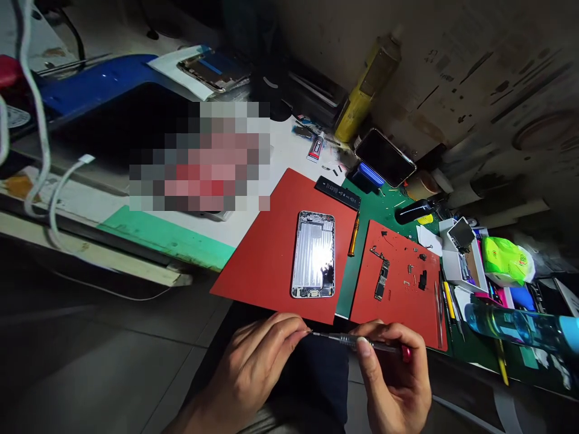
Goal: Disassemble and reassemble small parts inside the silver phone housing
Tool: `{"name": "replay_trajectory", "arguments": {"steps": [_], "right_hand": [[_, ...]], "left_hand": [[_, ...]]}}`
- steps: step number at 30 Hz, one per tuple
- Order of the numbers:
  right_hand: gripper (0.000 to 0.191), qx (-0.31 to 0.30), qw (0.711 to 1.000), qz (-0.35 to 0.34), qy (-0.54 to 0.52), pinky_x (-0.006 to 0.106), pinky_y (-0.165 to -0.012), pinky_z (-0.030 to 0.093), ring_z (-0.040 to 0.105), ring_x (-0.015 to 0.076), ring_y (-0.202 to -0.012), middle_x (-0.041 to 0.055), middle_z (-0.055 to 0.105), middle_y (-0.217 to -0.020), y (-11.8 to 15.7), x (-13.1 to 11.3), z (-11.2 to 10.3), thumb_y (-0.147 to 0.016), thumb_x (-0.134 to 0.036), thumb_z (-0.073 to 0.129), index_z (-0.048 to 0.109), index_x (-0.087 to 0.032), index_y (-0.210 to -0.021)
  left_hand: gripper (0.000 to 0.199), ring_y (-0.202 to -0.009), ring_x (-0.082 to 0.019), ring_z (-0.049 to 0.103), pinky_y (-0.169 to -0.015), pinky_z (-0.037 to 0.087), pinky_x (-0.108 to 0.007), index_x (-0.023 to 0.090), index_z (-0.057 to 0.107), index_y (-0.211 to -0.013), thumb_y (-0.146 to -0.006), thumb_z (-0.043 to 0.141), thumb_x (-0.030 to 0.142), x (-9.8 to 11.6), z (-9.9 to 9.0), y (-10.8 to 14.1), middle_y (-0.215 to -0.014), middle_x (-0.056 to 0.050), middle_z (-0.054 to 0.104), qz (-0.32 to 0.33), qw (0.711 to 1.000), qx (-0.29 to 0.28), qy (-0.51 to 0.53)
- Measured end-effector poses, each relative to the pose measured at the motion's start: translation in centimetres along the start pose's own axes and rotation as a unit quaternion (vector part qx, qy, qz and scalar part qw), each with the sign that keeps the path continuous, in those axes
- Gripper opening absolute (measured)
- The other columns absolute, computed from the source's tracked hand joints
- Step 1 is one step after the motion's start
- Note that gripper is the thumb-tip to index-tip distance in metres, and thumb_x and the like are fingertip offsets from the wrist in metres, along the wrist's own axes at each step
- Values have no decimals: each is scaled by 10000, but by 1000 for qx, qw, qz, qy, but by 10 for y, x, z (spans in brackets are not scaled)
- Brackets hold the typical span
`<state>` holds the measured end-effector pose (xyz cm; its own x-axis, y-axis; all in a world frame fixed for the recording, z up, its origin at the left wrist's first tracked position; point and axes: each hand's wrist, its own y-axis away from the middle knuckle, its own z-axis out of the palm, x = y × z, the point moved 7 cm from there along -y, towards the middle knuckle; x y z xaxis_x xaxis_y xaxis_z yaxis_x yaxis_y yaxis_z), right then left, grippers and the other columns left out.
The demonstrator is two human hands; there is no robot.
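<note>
My right hand is closed around a screwdriver with a grey shaft and a red end cap. The driver lies nearly level, its tip pointing left. At that tip the fingers of my left hand are pinched together; whatever they hold is too small to make out. Both hands are above my lap, just in front of the bench edge. Beyond them an opened phone housing rests on a red mat, its bare metal inside facing up.
A second red mat carries a logic board and small parts. A black battery and a gold screwdriver lie beside the housing. At right are a blue bottle and a white box. A propped phone stands behind.
</note>
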<state>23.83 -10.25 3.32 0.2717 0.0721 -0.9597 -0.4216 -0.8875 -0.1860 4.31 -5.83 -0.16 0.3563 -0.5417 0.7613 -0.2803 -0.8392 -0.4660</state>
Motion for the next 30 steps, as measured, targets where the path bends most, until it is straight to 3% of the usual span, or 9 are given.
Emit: {"name": "replay_trajectory", "arguments": {"steps": [6, 21, 30], "right_hand": [[200, -47, 998, -51, 11, 308, -732, 663, 774, 180, -814, 38, 754, -922, -6, 2, -2, -1015, -166, 715, 610, -248, -1164], [176, -62, 996, -26, 62, 321, -783, 649, 776, 198, -962, 49, 749, -1030, -1, -10, 5, -1031, -210, 686, 604, -266, -1176], [212, -60, 997, -23, 44, 329, -775, 684, 790, 203, -908, 66, 770, -987, -4, -12, 1, -1003, -210, 743, 625, -248, -1175]], "left_hand": [[173, -862, -92, 753, -878, 563, -197, 167, 654, -1073, -1096, 521, 58, 6, -3, -8, -929, -4, 751, 13, 1000, -2, 6], [165, -849, -109, 772, -844, 585, -217, 167, 671, -1096, -1093, 534, 75, 10, -3, -11, -937, -7, 776, 31, 999, -7, -17], [171, -877, -116, 776, -814, 595, -237, 180, 683, -1133, -1114, 524, 121, 10, -3, -6, -978, -12, 786, 38, 999, -16, -27]]}}
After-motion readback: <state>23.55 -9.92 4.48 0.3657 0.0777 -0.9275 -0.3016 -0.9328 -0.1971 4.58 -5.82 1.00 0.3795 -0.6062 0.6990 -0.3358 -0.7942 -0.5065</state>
